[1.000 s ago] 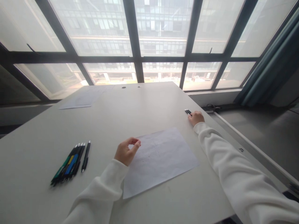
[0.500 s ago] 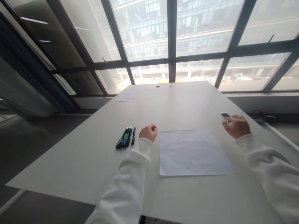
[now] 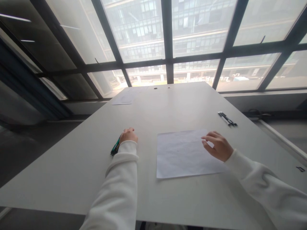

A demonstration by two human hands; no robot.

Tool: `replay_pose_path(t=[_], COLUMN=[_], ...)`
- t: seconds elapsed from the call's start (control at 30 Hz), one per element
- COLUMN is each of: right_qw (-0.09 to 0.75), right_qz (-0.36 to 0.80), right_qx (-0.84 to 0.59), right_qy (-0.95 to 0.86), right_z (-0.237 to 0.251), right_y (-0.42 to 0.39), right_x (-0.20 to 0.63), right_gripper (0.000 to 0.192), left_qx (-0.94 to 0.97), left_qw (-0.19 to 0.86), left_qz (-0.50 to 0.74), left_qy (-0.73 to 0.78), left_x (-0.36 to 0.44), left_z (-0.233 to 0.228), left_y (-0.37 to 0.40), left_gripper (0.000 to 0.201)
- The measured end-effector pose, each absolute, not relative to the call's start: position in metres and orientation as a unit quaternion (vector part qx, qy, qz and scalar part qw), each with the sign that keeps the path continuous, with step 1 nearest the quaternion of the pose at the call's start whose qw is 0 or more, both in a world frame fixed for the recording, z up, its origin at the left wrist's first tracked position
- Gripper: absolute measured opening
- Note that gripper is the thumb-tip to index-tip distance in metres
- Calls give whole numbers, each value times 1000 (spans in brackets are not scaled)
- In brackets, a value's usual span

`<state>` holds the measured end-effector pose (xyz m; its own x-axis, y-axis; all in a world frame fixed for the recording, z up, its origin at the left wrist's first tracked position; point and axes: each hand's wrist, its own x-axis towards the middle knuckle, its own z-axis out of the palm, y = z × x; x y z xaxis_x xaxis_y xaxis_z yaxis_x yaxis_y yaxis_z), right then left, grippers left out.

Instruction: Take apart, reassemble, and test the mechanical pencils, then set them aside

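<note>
My left hand (image 3: 129,135) lies on top of a bunch of pens (image 3: 115,147) on the white table (image 3: 168,105). Only the pens' green and black ends stick out at its lower left, and its fingers are hidden. My right hand (image 3: 217,145) holds nothing; its fingers are spread over the right edge of a white sheet of paper (image 3: 182,155) lying flat in front of me. Both arms wear white sleeves.
A few black pens (image 3: 227,118) lie near the table's right edge, beyond my right hand. Another sheet of paper (image 3: 122,99) lies at the far left corner. Big windows stand behind the table, and the floor drops away on both sides.
My left hand moved left onto the bunch of pens. My right hand left the black pens at the right edge and came back over the paper. The view swung left.
</note>
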<state>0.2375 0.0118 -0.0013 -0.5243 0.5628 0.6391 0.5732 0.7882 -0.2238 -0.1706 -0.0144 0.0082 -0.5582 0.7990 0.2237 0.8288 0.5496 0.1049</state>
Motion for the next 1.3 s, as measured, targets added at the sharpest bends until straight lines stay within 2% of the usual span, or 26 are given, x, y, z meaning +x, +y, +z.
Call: replay_pose_path(t=[0.3, 0.47, 0.63, 0.77, 0.97, 1.13, 1.3], right_qw=[364, 367, 373, 375, 388, 373, 342], right_qz=[22, 28, 32, 38, 79, 181, 315], right_qx=[-329, -325, -330, -332, -322, -320, -338], right_qy=[-871, -871, -866, -865, -860, -852, -818], right_z=[-2, -1, -1, 1, 10, 14, 5], right_y=[13, 13, 13, 13, 6, -11, -20], right_x=[242, 240, 239, 239, 233, 217, 200], right_gripper=[19, 18, 17, 17, 17, 22, 30], left_qx=[-459, -460, -469, -477, -489, -488, -483], left_qw=[48, 44, 28, -52, -307, -405, -410], left_qz=[-75, -77, -144, -288, -542, -587, -589], left_qy=[-884, -884, -871, -829, -610, -504, -501], left_x=[-175, -176, -174, -154, -80, -27, -9], left_z=[5, 2, 7, 15, 20, 16, 6], left_y=[-10, -7, -8, -7, -11, -25, -30], left_gripper=[40, 53, 55, 43, 46, 41, 34])
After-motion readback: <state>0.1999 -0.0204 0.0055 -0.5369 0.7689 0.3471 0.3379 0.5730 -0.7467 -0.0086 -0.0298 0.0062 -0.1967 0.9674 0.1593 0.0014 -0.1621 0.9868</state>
